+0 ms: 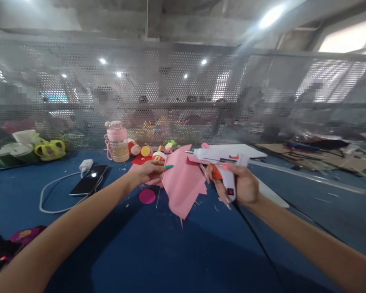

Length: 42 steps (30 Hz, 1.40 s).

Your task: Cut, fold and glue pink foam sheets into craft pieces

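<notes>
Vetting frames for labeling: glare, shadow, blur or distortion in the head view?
Head view: glare streaks from the ceiling light, upper right; haze and pixelated patches around the perforated screen; dark shadows across the blue table; wide-angle stretch on the left forearm; pink sheet and glue gun readable, slightly soft.

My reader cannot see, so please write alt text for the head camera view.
A person's right grip holds a white glue gun, and the left grip holds a pink sheet over a blue table. A pink bottle and a phone are on the left.
</notes>
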Available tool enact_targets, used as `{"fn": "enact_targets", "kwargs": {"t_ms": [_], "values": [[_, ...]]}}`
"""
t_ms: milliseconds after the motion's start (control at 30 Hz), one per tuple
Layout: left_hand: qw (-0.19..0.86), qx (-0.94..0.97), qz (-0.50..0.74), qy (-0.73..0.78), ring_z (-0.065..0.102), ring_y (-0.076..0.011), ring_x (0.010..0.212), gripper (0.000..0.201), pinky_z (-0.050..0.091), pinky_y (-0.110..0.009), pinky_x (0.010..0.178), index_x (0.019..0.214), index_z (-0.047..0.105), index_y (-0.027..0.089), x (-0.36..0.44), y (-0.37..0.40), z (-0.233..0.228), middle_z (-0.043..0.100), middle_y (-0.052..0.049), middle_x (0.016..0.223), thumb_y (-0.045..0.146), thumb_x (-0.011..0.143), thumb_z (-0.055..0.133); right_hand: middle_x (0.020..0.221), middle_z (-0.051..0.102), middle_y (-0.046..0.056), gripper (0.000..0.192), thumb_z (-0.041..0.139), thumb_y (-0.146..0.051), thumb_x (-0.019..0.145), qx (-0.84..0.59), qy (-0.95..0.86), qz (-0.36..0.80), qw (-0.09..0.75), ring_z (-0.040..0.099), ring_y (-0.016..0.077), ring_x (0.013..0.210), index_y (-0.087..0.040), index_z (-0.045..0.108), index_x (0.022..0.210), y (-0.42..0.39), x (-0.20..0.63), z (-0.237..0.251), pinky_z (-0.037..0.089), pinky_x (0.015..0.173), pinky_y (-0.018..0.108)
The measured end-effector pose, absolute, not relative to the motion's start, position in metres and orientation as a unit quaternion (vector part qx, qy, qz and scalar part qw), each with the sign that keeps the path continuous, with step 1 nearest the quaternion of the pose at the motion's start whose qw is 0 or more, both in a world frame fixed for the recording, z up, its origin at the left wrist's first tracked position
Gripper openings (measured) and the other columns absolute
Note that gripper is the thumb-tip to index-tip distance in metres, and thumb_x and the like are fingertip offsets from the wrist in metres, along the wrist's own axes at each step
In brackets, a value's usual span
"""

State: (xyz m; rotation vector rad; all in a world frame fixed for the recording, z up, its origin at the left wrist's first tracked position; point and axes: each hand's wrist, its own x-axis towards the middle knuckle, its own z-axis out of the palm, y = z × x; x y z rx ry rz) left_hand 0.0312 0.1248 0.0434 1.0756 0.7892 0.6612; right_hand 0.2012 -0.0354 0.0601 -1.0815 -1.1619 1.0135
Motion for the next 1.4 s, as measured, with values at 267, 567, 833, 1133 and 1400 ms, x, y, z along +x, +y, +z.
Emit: {"fn": "enact_targets", "kwargs": {"t_ms": [267, 567, 833, 1133, 1400], "values": [[0.718, 0.526, 0.294, 0.348, 0.056, -0.0082, 0.045, 0.028, 0.046, -0.019, 0.045, 0.073, 0.056, 0.012, 0.055, 0.092, 0.046, 0.057, 0.003, 0.049, -0.005, 0.054, 0.067, 0.035, 0.048, -0.001, 0.031, 0.053, -0.047, 0.054, -0.487, -0.465, 0.396, 0.625, 0.041, 0.0114, 0.026, -0.017, 0.053, 0.057, -0.033, 0.214, 0.032, 0.034, 0.026, 0.023], [0.675, 0.604, 0.295, 0.305, 0.053, -0.007, 0.044, 0.023, 0.046, -0.021, 0.048, 0.067, 0.058, 0.012, 0.059, 0.085, 0.055, 0.055, 0.005, 0.047, 0.001, 0.051, 0.071, 0.038, 0.047, -0.002, 0.029, 0.055, -0.045, 0.061, -0.496, -0.494, 0.366, 0.613, 0.04, 0.0097, 0.029, -0.016, 0.055, 0.06, -0.037, 0.222, 0.03, 0.035, 0.029, 0.023], [0.657, 0.66, 0.276, 0.239, 0.052, -0.0058, 0.046, 0.026, 0.049, -0.021, 0.052, 0.077, 0.063, 0.013, 0.057, 0.091, 0.051, 0.055, 0.006, 0.049, 0.013, 0.053, 0.073, 0.04, 0.048, -0.001, 0.025, 0.055, -0.042, 0.059, -0.512, -0.481, 0.349, 0.62, 0.041, 0.0096, 0.033, -0.017, 0.054, 0.055, -0.034, 0.223, 0.03, 0.034, 0.031, 0.022], [0.65, 0.666, 0.267, 0.252, 0.051, -0.0052, 0.046, 0.025, 0.049, -0.02, 0.051, 0.075, 0.063, 0.013, 0.058, 0.086, 0.056, 0.056, 0.006, 0.049, 0.013, 0.052, 0.074, 0.039, 0.049, -0.002, 0.024, 0.053, -0.041, 0.056, -0.505, -0.483, 0.333, 0.633, 0.042, 0.0095, 0.031, -0.018, 0.052, 0.052, -0.034, 0.223, 0.034, 0.034, 0.028, 0.022], [0.649, 0.665, 0.271, 0.251, 0.051, -0.0047, 0.044, 0.019, 0.047, -0.019, 0.05, 0.069, 0.061, 0.012, 0.058, 0.087, 0.057, 0.053, 0.006, 0.047, 0.008, 0.054, 0.07, 0.041, 0.05, -0.001, 0.02, 0.055, -0.038, 0.056, -0.519, -0.472, 0.36, 0.615, 0.04, 0.0087, 0.031, -0.018, 0.052, 0.055, -0.036, 0.222, 0.033, 0.036, 0.028, 0.021]]}}
